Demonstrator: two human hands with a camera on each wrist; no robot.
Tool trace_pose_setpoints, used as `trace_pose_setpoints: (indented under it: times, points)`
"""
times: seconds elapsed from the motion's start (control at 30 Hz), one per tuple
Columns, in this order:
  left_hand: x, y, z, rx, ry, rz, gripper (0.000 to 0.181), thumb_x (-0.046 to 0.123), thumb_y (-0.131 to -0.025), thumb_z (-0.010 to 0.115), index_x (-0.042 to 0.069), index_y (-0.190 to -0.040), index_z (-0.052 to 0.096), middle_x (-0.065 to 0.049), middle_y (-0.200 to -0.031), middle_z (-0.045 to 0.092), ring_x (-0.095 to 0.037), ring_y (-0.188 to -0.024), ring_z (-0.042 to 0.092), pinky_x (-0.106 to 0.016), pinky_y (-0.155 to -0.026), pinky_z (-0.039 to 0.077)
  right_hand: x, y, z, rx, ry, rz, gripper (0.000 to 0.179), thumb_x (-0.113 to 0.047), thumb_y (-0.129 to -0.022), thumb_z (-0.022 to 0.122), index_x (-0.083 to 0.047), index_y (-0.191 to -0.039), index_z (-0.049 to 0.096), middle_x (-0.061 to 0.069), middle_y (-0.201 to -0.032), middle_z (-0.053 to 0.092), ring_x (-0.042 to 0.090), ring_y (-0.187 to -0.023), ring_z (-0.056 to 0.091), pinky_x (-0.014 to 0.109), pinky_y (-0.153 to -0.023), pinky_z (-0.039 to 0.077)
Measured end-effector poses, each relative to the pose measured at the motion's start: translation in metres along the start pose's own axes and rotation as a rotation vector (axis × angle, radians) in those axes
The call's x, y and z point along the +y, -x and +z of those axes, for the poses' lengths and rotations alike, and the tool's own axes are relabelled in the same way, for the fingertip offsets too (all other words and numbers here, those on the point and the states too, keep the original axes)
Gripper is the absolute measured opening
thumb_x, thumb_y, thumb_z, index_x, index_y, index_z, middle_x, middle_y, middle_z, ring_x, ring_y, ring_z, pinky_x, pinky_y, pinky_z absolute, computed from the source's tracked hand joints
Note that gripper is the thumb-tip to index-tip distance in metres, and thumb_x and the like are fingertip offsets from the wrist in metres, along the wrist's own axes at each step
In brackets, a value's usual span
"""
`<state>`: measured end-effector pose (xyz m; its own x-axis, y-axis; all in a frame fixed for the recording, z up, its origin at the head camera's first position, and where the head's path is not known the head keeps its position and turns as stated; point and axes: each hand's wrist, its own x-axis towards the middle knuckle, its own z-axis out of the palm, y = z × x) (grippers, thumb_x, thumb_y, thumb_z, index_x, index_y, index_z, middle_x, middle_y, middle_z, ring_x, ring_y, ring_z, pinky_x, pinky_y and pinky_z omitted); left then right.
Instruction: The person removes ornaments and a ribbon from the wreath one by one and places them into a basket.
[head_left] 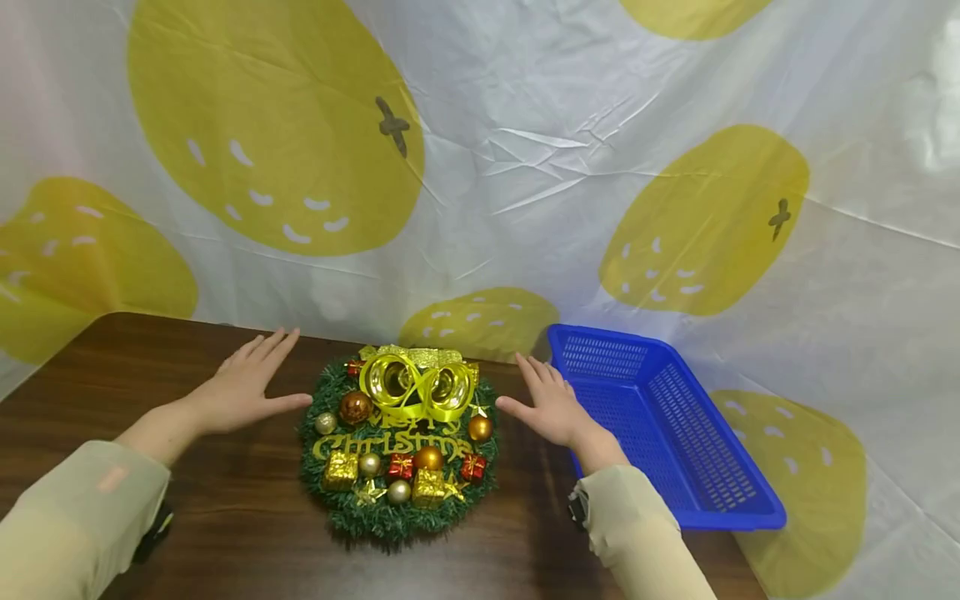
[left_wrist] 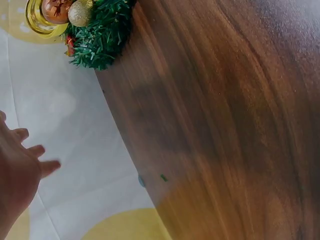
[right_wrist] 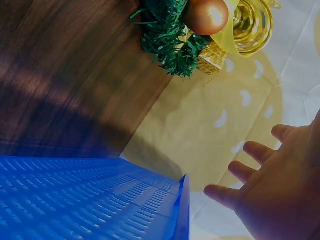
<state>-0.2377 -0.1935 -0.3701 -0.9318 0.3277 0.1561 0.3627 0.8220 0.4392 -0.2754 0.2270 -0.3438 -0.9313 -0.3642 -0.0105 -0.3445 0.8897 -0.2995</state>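
Christmas wreath (head_left: 397,446) lying on a dark brown wooden table (head_left: 247,517), between two hands. Nearest are two pale sleeves (head_left: 82,517), each with a dark band at the cuff. Then comes the wreath's near edge of green tinsel (head_left: 390,527), followed by a loose row of gold stars (head_left: 370,492), small red and gold gift boxes (head_left: 341,471) and shiny balls (head_left: 398,492). Above that row runs gold lettering (head_left: 405,442) reading "Christmas", with the word over it partly covered by a yellow ribbon (head_left: 408,411) and two gold bells (head_left: 444,385) at the far end. On either side, the left hand (head_left: 243,387) and the right hand (head_left: 551,412) are spread wide, fingers straight, holding nothing; the thumb tips are near the wreath's edges, but whether they touch I cannot tell. Just beyond the right hand, a blue slotted basket (head_left: 699,419) stands at the right of the table. Behind everything hangs a white cloth (head_left: 517,225) printed with large yellow fruit shapes.
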Motion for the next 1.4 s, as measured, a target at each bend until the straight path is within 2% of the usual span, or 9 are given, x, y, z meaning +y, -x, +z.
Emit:
trace_pose_setpoints:
  times: [0.17, 0.33, 0.53, 0.63, 0.77, 0.87, 1.0, 1.2, 1.4]
  points:
    - [0.000, 0.001, 0.001, -0.036, 0.110, -0.021, 0.100, 0.054, -0.086, 0.058, 0.008, -0.152, -0.002, -0.029, -0.153, 0.005, -0.058, -0.132, 0.012, -0.074, -0.098, 0.024, 0.003, -0.001, 0.002, 0.023, -0.023, -0.007, 0.082, -0.059, -0.090, 0.046, -0.016, -0.152, 0.013, 0.017, -0.155, 0.017, 0.041, -0.142, 0.013, 0.066, -0.111, 0.015]
    - [-0.003, 0.000, 0.004, -0.058, 0.217, -0.046, 0.102, 0.049, -0.087, 0.060, 0.006, -0.151, -0.007, -0.031, -0.152, 0.004, -0.054, -0.135, 0.012, -0.071, -0.100, 0.025, 0.005, -0.001, 0.003, 0.026, -0.056, -0.001, 0.083, -0.059, -0.090, 0.047, -0.015, -0.152, 0.015, 0.018, -0.154, 0.020, 0.041, -0.141, 0.015, 0.064, -0.111, 0.018]
    - [-0.007, -0.001, 0.005, -0.087, 0.284, -0.082, 0.100, 0.048, -0.089, 0.057, 0.005, -0.150, -0.009, -0.032, -0.152, 0.001, -0.055, -0.135, 0.008, -0.072, -0.101, 0.021, 0.005, -0.001, 0.005, 0.037, -0.069, 0.004, 0.082, -0.058, -0.090, 0.048, -0.013, -0.151, 0.017, 0.019, -0.152, 0.025, 0.041, -0.140, 0.019, 0.061, -0.111, 0.023]
    - [-0.007, 0.000, 0.005, -0.085, 0.309, -0.081, 0.096, 0.047, -0.091, 0.056, 0.003, -0.150, -0.006, -0.033, -0.151, 0.006, -0.055, -0.133, 0.015, -0.071, -0.100, 0.025, 0.004, -0.001, 0.006, 0.049, -0.087, 0.012, 0.081, -0.057, -0.091, 0.048, -0.012, -0.151, 0.019, 0.019, -0.151, 0.026, 0.041, -0.139, 0.021, 0.060, -0.111, 0.025]
    - [-0.008, 0.000, 0.005, -0.086, 0.328, -0.079, 0.092, 0.045, -0.092, 0.054, -0.001, -0.150, -0.002, -0.034, -0.147, 0.017, -0.054, -0.126, 0.032, -0.066, -0.096, 0.037, 0.002, 0.000, 0.008, 0.050, -0.115, 0.030, 0.079, -0.058, -0.091, 0.046, -0.013, -0.151, 0.019, 0.020, -0.151, 0.027, 0.040, -0.139, 0.021, 0.058, -0.111, 0.026]
    - [-0.008, 0.000, 0.007, -0.082, 0.342, -0.086, 0.090, 0.044, -0.093, 0.053, -0.003, -0.149, 0.001, -0.036, -0.143, 0.024, -0.053, -0.122, 0.038, -0.063, -0.093, 0.041, 0.001, 0.000, 0.009, 0.048, -0.133, 0.036, 0.079, -0.058, -0.091, 0.045, -0.013, -0.151, 0.019, 0.020, -0.151, 0.026, 0.041, -0.140, 0.021, 0.059, -0.111, 0.026]
    - [-0.010, -0.001, 0.009, -0.088, 0.382, -0.105, 0.088, 0.044, -0.094, 0.051, -0.005, -0.148, 0.002, -0.038, -0.141, 0.027, -0.053, -0.120, 0.040, -0.059, -0.090, 0.045, 0.001, 0.000, 0.011, 0.044, -0.155, 0.052, 0.081, -0.059, -0.090, 0.048, -0.014, -0.151, 0.019, 0.019, -0.153, 0.024, 0.039, -0.140, 0.021, 0.058, -0.111, 0.026]
    - [-0.014, 0.000, 0.015, -0.155, 0.508, -0.160, 0.087, 0.045, -0.096, 0.046, -0.004, -0.148, -0.005, -0.038, -0.143, 0.020, -0.052, -0.122, 0.038, -0.051, -0.089, 0.051, 0.000, -0.001, 0.017, 0.040, -0.198, 0.080, 0.089, -0.057, -0.083, 0.060, -0.015, -0.151, 0.019, 0.017, -0.154, 0.023, 0.037, -0.141, 0.020, 0.058, -0.111, 0.026]
    - [-0.019, 0.000, 0.021, -0.190, 0.588, -0.195, 0.086, 0.045, -0.098, 0.040, -0.007, -0.147, -0.008, -0.041, -0.142, 0.019, -0.054, -0.123, 0.037, -0.049, -0.090, 0.052, -0.002, -0.001, 0.026, 0.060, -0.242, 0.068, 0.091, -0.049, -0.079, 0.070, -0.012, -0.149, 0.025, 0.018, -0.150, 0.031, 0.036, -0.136, 0.032, 0.054, -0.108, 0.033]
